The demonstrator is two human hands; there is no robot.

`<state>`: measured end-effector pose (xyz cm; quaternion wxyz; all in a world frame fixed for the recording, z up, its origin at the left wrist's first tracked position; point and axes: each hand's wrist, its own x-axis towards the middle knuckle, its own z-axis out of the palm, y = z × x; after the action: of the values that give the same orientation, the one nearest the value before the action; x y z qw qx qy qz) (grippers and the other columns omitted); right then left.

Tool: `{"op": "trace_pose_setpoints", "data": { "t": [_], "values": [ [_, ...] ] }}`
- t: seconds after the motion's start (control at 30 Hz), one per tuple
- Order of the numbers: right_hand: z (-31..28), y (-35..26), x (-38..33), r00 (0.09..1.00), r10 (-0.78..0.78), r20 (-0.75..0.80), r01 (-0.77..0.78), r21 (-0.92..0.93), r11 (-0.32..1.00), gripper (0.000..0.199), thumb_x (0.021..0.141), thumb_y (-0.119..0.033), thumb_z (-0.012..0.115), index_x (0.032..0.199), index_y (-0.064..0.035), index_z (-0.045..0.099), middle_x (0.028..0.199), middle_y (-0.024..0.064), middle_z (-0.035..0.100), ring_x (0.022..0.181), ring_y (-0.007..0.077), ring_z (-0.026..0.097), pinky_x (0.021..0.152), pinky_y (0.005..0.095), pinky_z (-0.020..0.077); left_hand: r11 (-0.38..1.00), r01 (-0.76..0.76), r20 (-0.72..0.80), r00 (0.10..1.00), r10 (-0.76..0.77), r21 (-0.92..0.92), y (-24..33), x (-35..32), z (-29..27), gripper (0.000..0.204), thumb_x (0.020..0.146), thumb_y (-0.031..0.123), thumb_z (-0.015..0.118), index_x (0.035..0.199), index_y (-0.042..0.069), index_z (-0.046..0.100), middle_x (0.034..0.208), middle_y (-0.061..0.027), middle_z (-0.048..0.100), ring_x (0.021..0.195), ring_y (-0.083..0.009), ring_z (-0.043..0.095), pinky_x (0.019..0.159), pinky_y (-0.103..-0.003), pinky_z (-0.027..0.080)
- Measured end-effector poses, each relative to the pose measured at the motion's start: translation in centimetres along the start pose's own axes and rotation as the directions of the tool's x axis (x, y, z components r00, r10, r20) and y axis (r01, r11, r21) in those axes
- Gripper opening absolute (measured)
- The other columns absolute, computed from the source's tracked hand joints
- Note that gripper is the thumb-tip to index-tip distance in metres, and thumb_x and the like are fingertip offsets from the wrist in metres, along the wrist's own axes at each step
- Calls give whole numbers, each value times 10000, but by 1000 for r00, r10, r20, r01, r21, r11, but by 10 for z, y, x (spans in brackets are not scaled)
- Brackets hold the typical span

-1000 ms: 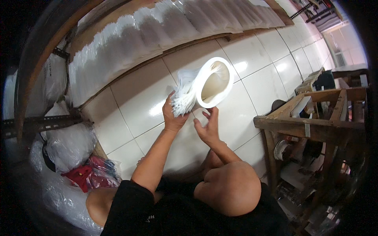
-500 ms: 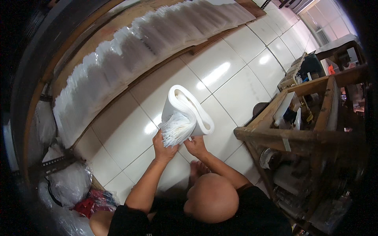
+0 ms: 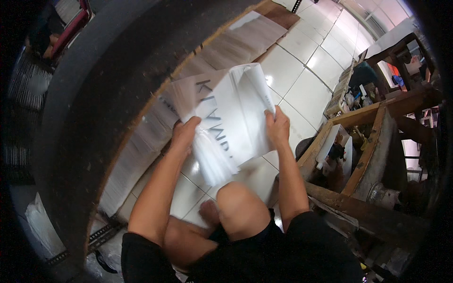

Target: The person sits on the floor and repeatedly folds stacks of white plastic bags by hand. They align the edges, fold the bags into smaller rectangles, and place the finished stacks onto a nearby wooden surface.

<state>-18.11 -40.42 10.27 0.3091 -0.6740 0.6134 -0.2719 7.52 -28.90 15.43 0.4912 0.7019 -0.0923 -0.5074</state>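
A large white plastic bag (image 3: 231, 113) with dark printed letters is held up flat in front of me over the tiled floor. My left hand (image 3: 185, 134) grips its left edge together with a bunch of thin clear plastic sheets (image 3: 212, 158) that hang down from the fist. The bag's right edge is pinched by my right hand (image 3: 278, 127). My bare knee (image 3: 240, 212) shows below the bag.
A long row of overlapping white bags (image 3: 141, 137) lies on a brown board on the white tiled floor (image 3: 306, 70). A rough wooden frame (image 3: 368, 141) with clutter stands at the right. A dark curved band (image 3: 80, 118) crosses the left.
The bag, seen as a ring-shaped opening a second ago, is now spread flat between both hands. The view has swung closer to the row of bags.
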Motion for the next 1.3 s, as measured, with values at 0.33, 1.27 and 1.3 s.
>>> {"op": "trace_pose_setpoints", "data": {
  "t": [0.33,1.27,1.3],
  "values": [
    [-86,-65,143,991,-101,87,126,-357,926,270,902,-263,602,1096,-76,631,927,216,683,911,412,650,801,491,502,953,183,213,968,-131,-243,41,51,68,437,898,350,638,1188,27,596,1121,-126,646,1050,-258,612,917,-365,492],
    [-69,59,651,939,-200,281,280,-281,918,298,920,-318,536,1162,-185,646,1080,173,692,987,384,668,844,493,540,944,-65,-107,994,31,-323,151,334,393,464,895,361,625,1230,46,564,1221,-118,605,1119,-270,589,955,-396,485],
    [-63,68,670,934,-246,260,311,-248,918,306,904,-337,554,1152,-196,664,1071,167,697,973,386,675,841,493,543,949,-135,-44,991,128,-284,165,329,401,472,898,367,621,1239,46,560,1226,-118,605,1123,-275,588,958,-401,483]
  ]
}}
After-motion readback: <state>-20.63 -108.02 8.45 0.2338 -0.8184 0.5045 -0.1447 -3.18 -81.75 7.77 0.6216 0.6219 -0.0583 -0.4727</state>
